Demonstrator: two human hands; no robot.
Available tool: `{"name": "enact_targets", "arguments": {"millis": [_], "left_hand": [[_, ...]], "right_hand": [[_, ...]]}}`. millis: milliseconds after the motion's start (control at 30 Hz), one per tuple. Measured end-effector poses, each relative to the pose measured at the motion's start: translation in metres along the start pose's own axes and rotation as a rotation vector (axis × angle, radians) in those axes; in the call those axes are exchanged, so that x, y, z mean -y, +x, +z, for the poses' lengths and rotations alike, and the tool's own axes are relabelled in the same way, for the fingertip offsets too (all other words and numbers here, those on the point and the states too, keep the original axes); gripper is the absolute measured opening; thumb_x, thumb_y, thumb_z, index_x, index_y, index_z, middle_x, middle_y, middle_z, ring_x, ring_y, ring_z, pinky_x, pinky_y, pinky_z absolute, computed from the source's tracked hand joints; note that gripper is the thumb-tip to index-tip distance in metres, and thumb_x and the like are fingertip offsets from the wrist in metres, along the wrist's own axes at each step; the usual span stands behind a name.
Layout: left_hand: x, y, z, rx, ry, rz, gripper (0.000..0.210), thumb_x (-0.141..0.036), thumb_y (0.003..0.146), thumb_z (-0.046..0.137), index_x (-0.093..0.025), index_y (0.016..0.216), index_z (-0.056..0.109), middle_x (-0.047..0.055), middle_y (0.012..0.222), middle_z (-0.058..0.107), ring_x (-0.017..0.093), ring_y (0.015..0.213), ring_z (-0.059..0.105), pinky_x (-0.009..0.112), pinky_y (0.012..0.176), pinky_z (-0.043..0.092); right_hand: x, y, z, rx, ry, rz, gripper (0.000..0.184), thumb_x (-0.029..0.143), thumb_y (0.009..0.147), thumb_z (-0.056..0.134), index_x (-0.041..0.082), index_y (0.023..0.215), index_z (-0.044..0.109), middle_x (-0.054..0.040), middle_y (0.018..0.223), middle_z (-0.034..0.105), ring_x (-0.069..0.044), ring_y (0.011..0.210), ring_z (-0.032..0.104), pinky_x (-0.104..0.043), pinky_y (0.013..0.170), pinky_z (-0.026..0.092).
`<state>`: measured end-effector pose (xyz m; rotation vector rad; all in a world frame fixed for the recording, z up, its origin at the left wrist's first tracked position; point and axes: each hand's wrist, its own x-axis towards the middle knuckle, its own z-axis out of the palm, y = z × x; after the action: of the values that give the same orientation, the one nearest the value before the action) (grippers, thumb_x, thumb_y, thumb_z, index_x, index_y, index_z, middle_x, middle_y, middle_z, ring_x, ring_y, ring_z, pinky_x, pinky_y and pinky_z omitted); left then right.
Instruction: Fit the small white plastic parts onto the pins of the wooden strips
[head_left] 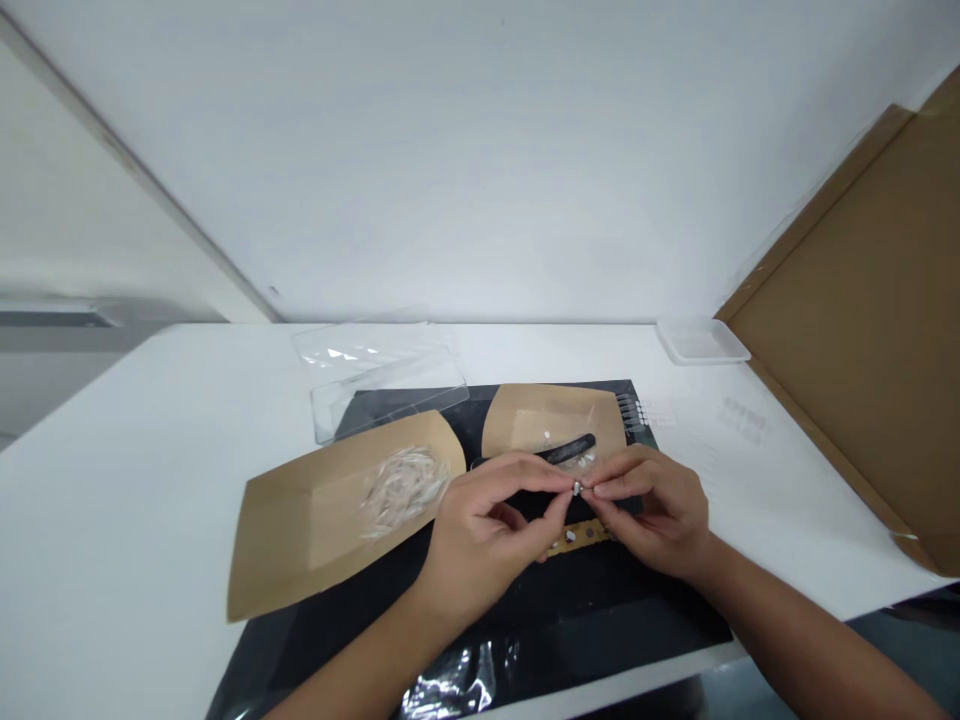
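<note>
My left hand [491, 515] and my right hand [664, 505] meet above the black mat, each closed in a pinch. Between their fingertips is a tiny whitish, shiny piece [577, 488], too small to name. Just below, partly covered by my left hand, lies a yellowish strip [581, 535] with several small white and dark bits on it. Behind the hands, a brown paper tray [517, 420] holds a black, flat, slightly curved stick [571, 449] and small clear bits. To the left, a larger brown paper tray [281, 540] contains a heap of clear slivers [405, 490].
A black mat [600, 640] covers part of the white table [112, 520]. Clear plastic cases [390, 390] stand at the back. A translucent lid or shallow tray [703, 342] sits back right, beside a tall open cardboard box [877, 330]. Small pale tabs [634, 412] lie near the mat's corner.
</note>
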<state>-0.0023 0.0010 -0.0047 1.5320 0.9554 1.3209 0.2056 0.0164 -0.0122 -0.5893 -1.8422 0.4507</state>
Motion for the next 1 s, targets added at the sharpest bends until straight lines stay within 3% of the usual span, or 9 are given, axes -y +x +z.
{"name": "enact_targets", "arguments": {"millis": [267, 567, 800, 1000], "left_hand": [[-0.0001, 0.0013, -0.0017, 0.052, 0.052, 0.082, 0.014, -0.015, 0.088, 0.075, -0.019, 0.097, 0.084, 0.007, 0.093, 0.075, 0.011, 0.062, 0.072, 0.013, 0.040, 0.056], [0.0003, 0.0006, 0.0006, 0.037, 0.066, 0.017, 0.012, -0.018, 0.088, 0.074, -0.019, 0.096, 0.083, 0.007, 0.093, 0.074, 0.011, 0.060, 0.070, 0.015, 0.041, 0.056], [-0.0014, 0.0011, 0.0022, -0.007, 0.180, 0.088, 0.009, -0.016, 0.083, 0.074, -0.019, 0.088, 0.082, 0.007, 0.088, 0.074, 0.012, 0.067, 0.070, 0.011, 0.040, 0.050], [-0.0004, -0.0004, 0.0029, -0.002, 0.136, -0.014, 0.007, -0.019, 0.082, 0.074, -0.017, 0.085, 0.079, 0.006, 0.086, 0.073, 0.012, 0.064, 0.070, 0.012, 0.040, 0.053]], "right_hand": [[-0.0010, -0.0001, -0.0010, -0.010, -0.011, -0.029, 0.030, -0.001, 0.084, 0.078, 0.021, 0.102, 0.070, -0.0039, 0.099, 0.079, -0.015, 0.087, 0.077, -0.029, 0.074, 0.066], [-0.0003, 0.0004, 0.0007, -0.013, 0.003, -0.012, 0.027, 0.000, 0.085, 0.077, 0.021, 0.100, 0.070, -0.0039, 0.097, 0.078, -0.014, 0.085, 0.076, -0.029, 0.073, 0.066], [0.0016, 0.0021, 0.0020, 0.000, -0.046, -0.062, 0.027, 0.001, 0.085, 0.077, 0.021, 0.101, 0.069, -0.0049, 0.096, 0.078, -0.016, 0.085, 0.077, -0.028, 0.071, 0.067], [0.0008, 0.0029, 0.0025, 0.016, -0.086, -0.110, 0.026, 0.002, 0.087, 0.075, 0.023, 0.101, 0.068, -0.0045, 0.096, 0.078, -0.016, 0.085, 0.078, -0.029, 0.072, 0.068]]}}
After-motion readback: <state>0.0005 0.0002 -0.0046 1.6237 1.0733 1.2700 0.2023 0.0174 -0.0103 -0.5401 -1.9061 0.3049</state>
